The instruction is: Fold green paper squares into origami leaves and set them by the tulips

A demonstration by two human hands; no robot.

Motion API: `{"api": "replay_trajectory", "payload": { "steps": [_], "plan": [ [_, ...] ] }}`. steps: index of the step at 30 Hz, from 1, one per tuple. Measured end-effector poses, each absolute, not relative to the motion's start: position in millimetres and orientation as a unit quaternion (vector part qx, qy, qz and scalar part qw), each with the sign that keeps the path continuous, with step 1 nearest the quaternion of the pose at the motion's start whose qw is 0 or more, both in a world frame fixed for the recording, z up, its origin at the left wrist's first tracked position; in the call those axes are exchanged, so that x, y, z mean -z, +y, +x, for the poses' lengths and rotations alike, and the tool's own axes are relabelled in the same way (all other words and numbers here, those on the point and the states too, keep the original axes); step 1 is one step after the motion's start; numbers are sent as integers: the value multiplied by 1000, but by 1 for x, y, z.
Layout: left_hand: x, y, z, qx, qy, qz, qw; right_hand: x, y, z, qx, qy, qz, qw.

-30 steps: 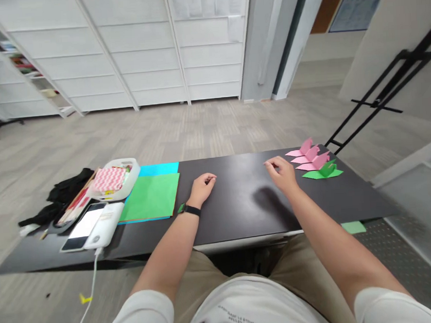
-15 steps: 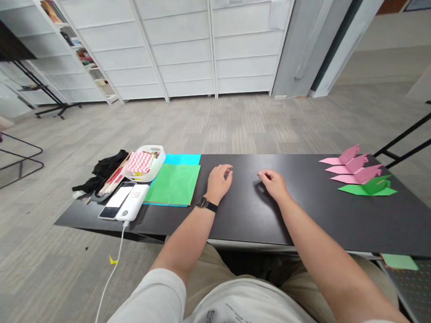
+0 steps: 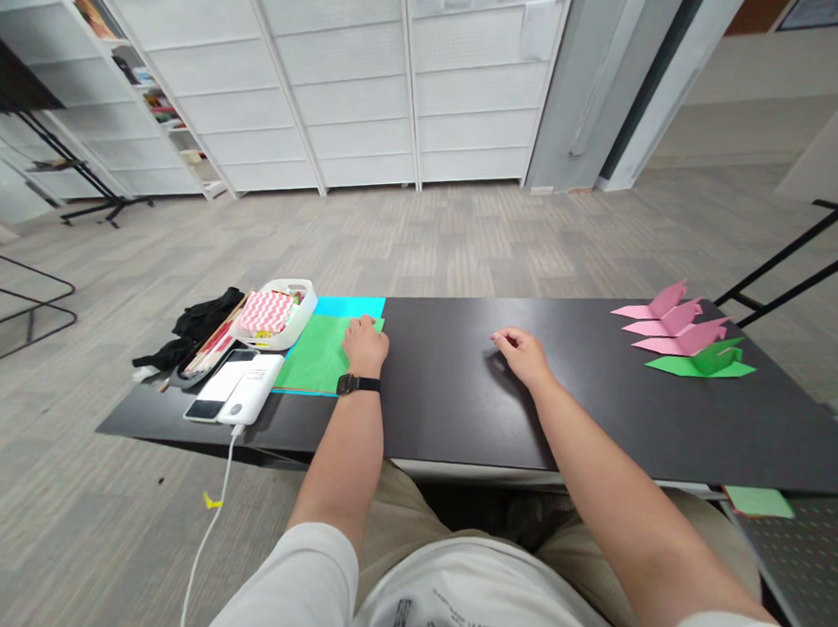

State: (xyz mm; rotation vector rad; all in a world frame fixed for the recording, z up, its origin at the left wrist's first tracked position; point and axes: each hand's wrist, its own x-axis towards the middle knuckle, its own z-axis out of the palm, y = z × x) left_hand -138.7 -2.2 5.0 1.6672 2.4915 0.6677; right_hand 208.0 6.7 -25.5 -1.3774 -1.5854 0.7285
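Note:
My left hand (image 3: 364,346), with a black watch on the wrist, lies on the right edge of a green paper sheet (image 3: 315,356) that tops a stack over a blue sheet (image 3: 348,306). Its fingers rest spread and flat on the paper. My right hand (image 3: 523,354) rests on the bare black table (image 3: 467,396) near the middle, fingers loosely curled with nothing in them. Three folded pink paper pieces (image 3: 665,322) and a folded green one (image 3: 706,362) lie in a row at the far right.
A white tray (image 3: 275,315) with patterned paper, a phone on a white power bank (image 3: 243,389) with a hanging cable, sticks and a black cloth (image 3: 196,327) crowd the table's left end. A green scrap (image 3: 761,501) lies below the right edge.
My left hand moved left from the bare table onto the green sheet. My right hand drew back from the folded pieces to the table's middle. The view turned left.

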Motion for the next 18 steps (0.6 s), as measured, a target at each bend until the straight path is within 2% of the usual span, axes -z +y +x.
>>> {"api": "replay_trajectory", "payload": {
  "steps": [6,18],
  "plan": [
    [-2,4,-149,-228,814,533,34,28,8,208,-303,-636,-551,448],
    [-1,12,-174,-244,791,552,104,31,10,209,-311,-636,-547,447]
  ]
}}
